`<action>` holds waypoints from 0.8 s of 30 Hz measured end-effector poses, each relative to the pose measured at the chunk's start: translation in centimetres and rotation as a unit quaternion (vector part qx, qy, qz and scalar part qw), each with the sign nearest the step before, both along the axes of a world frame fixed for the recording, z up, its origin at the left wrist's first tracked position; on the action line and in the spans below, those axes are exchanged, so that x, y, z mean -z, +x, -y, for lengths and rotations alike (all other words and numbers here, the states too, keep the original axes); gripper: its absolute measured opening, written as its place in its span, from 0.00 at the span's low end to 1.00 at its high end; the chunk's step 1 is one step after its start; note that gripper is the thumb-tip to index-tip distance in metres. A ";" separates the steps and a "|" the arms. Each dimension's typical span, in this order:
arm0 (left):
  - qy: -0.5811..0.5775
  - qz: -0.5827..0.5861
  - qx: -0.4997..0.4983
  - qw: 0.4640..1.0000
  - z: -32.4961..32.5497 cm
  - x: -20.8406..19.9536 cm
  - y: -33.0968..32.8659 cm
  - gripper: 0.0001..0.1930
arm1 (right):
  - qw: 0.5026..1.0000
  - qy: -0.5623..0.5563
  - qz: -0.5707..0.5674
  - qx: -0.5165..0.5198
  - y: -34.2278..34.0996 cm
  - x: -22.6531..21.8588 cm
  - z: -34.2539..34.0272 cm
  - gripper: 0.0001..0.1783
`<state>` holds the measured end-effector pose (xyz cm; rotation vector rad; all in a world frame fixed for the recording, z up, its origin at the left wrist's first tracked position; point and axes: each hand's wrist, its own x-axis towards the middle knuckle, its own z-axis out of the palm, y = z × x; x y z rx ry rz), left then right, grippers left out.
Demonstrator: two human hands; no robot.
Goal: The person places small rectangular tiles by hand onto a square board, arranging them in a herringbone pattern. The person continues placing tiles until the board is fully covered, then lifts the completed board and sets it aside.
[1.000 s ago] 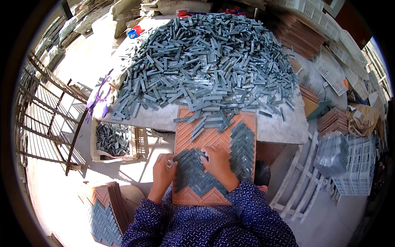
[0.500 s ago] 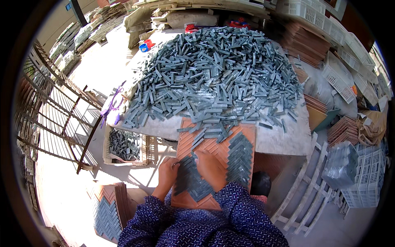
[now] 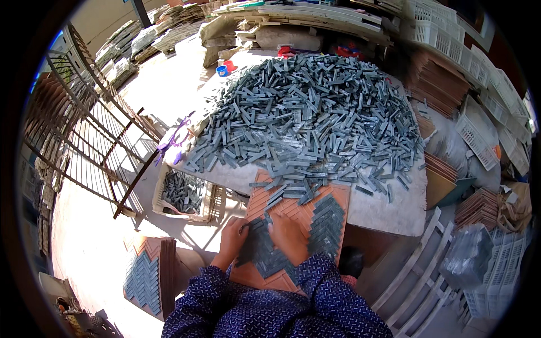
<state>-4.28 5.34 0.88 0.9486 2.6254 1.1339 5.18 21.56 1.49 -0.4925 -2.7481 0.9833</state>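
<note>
Tile strips, grey and narrow, are what we're working with: the big heap (image 3: 310, 121) covers most of the pale work table (image 3: 389, 208), spilling down toward us onto the top edge of the orange mould board (image 3: 293, 211).

Largest to smallest:
- Heap: loose, unsorted, well apart from both hands, just beyond the board's far edge.
- Board: ribbed orange template, tilted off the table's near edge toward our lap. Right column of grey herringbone (image 3: 327, 228) already filled; middle patch (image 3: 265, 253) partly filled; orange ribs still bare at upper centre and lower left.
- Side crate (image 3: 186, 194) to our left holds more grey strips, not in reach of either hand right now.
- Finished herringbone sheet (image 3: 141, 276) leans low left by the stacked boards.

Step, as we judge it: seating strips into the middle patch of the pattern.

- Left hand (image 3: 232, 241): fingers curled at the patch's left edge, touching the strips there; we cannot tell whether it pinches one or only presses.
- Right hand (image 3: 288, 236): flat, fingers spread, palm down on the board just right of the patch, holding nothing we can see.

Next move likely calls for fresh strips from the heap's near spill, then aligning each to the rib angle so it sits flush against its neighbours.
</note>
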 end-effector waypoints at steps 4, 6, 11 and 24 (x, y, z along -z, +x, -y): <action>-0.003 -0.029 0.014 0.999 -0.2 0.2 -0.2 0.07 | 1.000 -0.009 -0.021 -0.003 0.5 0.4 -0.2 0.14; -0.002 -0.055 0.022 0.998 -0.1 0.4 -0.4 0.07 | 1.000 0.004 -0.022 0.018 0.6 0.1 0.3 0.13; 0.035 -0.057 0.039 0.997 0.3 2.4 -1.3 0.09 | 0.997 0.014 -0.021 0.069 0.4 0.7 1.7 0.14; 0.072 -0.002 0.110 0.991 -0.6 2.2 -2.5 0.08 | 0.990 0.042 -0.026 0.131 0.7 0.9 2.6 0.15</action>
